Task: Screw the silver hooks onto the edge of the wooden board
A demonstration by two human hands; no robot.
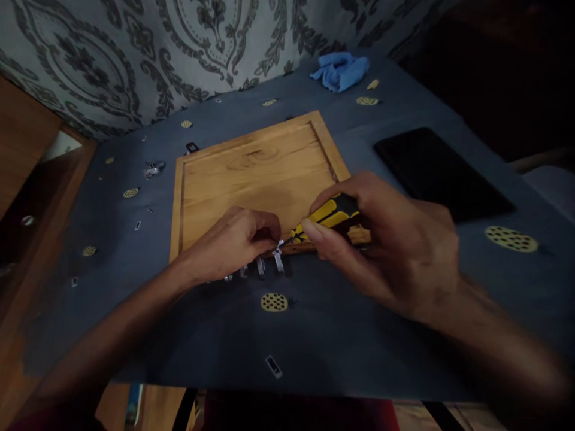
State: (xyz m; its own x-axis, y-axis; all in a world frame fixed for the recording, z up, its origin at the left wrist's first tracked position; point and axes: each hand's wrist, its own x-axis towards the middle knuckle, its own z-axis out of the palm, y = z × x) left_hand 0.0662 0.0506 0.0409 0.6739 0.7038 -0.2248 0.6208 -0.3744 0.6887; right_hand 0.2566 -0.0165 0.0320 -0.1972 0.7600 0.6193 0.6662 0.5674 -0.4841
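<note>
Screwdriver clamped in right hand grip; left hand pinches metal clip at tray edge

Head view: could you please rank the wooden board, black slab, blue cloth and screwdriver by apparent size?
1. wooden board
2. black slab
3. blue cloth and screwdriver: alike; cloth lies farther, screwdriver partly hidden in the right hand.

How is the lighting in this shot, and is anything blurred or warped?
Head view: dim, brightest on the square pale wooden board. Head view: corners sink near black, worst top right. Head view: the right hand gripping the yellow-and-black screwdriver handle looks soft. Head view: wide lens seems to bow the edge of the blue dotted tablecloth.
</note>
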